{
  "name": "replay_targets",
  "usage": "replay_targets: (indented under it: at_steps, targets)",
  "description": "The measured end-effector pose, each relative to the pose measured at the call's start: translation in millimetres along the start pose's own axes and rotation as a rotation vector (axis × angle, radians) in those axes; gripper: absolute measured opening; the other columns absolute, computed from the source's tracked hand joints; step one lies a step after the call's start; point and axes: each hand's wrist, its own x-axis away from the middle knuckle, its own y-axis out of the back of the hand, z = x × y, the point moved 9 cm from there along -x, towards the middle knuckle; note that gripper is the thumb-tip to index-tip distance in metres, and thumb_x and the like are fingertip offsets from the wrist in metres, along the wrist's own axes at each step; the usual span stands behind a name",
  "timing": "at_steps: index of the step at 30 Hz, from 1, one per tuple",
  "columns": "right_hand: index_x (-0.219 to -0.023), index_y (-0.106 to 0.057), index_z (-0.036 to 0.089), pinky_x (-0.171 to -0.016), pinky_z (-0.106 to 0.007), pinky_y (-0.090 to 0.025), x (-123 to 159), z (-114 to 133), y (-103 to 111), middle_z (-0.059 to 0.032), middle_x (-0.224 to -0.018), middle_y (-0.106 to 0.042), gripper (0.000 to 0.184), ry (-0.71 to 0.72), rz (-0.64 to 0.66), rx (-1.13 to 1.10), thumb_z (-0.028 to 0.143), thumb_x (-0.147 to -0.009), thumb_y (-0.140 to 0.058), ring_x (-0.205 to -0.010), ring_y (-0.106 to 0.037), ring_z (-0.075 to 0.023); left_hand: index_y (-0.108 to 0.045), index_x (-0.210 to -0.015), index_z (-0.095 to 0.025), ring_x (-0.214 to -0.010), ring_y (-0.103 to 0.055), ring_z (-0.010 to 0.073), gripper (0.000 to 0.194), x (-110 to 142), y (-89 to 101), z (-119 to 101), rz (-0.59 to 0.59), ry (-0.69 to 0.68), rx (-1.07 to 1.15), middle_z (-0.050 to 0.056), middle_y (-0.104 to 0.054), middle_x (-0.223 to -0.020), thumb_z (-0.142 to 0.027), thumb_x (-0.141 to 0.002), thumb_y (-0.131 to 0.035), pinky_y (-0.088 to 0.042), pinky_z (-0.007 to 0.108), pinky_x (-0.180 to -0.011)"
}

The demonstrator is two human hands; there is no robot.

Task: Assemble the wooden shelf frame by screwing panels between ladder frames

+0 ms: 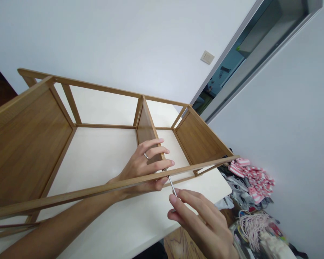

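Note:
A wooden frame of light-brown rails (102, 187) and panels lies on a white table. My left hand (142, 163) reaches under the near rail and is closed around the end of the middle wooden panel (147, 124), fingers over its edge, thumb below. A ring sits on one finger. In front of that rail, my right hand (202, 219) pinches a thin silver hex key (172, 185) between thumb and fingers. The key's tip meets the near rail where the middle panel joins it. The fastener there is too small to make out clearly.
The white table (151, 219) stands against a white wall with a light switch (207, 57). Larger wooden end panels stand at left (29, 144) and right (205, 140). Beyond the table's right edge lie a pink-striped cloth (255, 178), pale cords (255, 226) and bags. A doorway opens at upper right.

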Motion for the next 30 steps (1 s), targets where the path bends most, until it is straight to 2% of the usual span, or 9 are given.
replay_targets:
  at_steps: [5,10,19,27,30]
  targets:
    - [-0.125,-0.072,0.009,-0.083,-0.026,-0.067,-2,12,4,-0.0106,-0.097,-0.08,0.024,0.064,-0.029,0.075,0.013,-0.105,-0.059,-0.093,-0.078,-0.018,-0.066,-0.122,-0.024,-0.142,-0.053,0.0353,0.027,0,-0.4,0,0.009,-0.023,-0.022,0.012,-0.069,-0.125,-0.034,-0.097,-0.063,-0.051,0.057,-0.114]
    - [-0.124,-0.072,0.011,-0.08,-0.028,-0.068,-9,12,1,-0.0094,-0.096,-0.081,0.024,-0.02,0.021,0.116,0.009,-0.1,-0.066,-0.091,-0.079,-0.0196,-0.067,-0.124,-0.023,-0.141,-0.054,0.0344,0.03,-1,0.3,-1,0.005,-0.063,-0.044,0.013,-0.07,-0.124,-0.042,-0.101,-0.062,-0.053,0.054,-0.112]
    - [-0.112,-0.073,0.009,-0.066,-0.024,-0.065,-5,13,0,-0.0084,-0.081,-0.078,0.018,-0.028,-0.205,0.113,0.007,-0.099,-0.062,-0.073,-0.078,-0.017,-0.066,-0.122,-0.02,-0.14,-0.054,0.0337,0.033,-2,0.2,-2,0.003,-0.108,-0.083,0.014,-0.069,-0.122,-0.046,-0.107,-0.053,-0.055,0.053,-0.111]
    - [-0.106,-0.072,0.013,-0.053,-0.019,-0.06,9,3,-5,-0.0053,-0.069,-0.074,0.014,-0.121,-0.545,0.006,0.013,-0.101,-0.059,-0.056,-0.072,-0.0131,-0.068,-0.12,-0.021,-0.139,-0.056,0.0339,0.033,-2,0.2,-3,-0.018,-0.094,-0.1,0.013,-0.071,-0.12,-0.047,-0.106,-0.053,-0.055,0.052,-0.11]
    - [-0.105,-0.071,0.014,-0.051,-0.018,-0.059,12,-3,-9,-0.0057,-0.068,-0.074,0.015,-0.174,-0.55,-0.024,0.017,-0.104,-0.057,-0.052,-0.07,-0.013,-0.068,-0.121,-0.021,-0.139,-0.056,0.033,0.033,-2,-0.1,-2,-0.027,-0.091,-0.085,0.013,-0.072,-0.119,-0.047,-0.106,-0.053,-0.054,0.051,-0.111]
